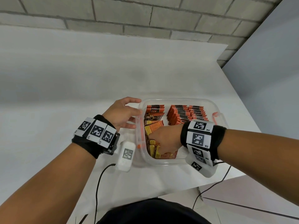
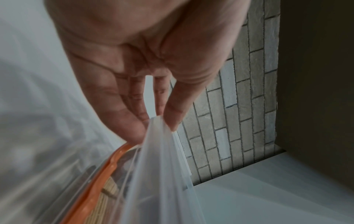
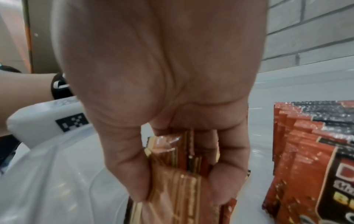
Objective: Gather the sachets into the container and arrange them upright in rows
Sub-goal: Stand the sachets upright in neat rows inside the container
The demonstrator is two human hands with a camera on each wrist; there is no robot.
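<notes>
I'm mid-arranging: my right hand [image 1: 166, 139] pinches a bundle of sachets [image 3: 180, 178] at the container's [image 1: 178, 99] 7 o'clock. My left hand [image 1: 123, 113] pinches the rim at 10 o'clock. 1 neat upright row stands at 1 o'clock; the 9 o'clock row leans unevenly. Next, I judge: stand this bundle straight, then release gently.

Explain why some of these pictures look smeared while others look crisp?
Head view: evenly lit and sharp, only faint shadows on the table. Left wrist view: the container rim pinched by the left hand is smeared, so close to the lens; the brick wall is crisper. Right wrist view: the sachets in the right hand blur, and the upright row glints with glare.
</notes>
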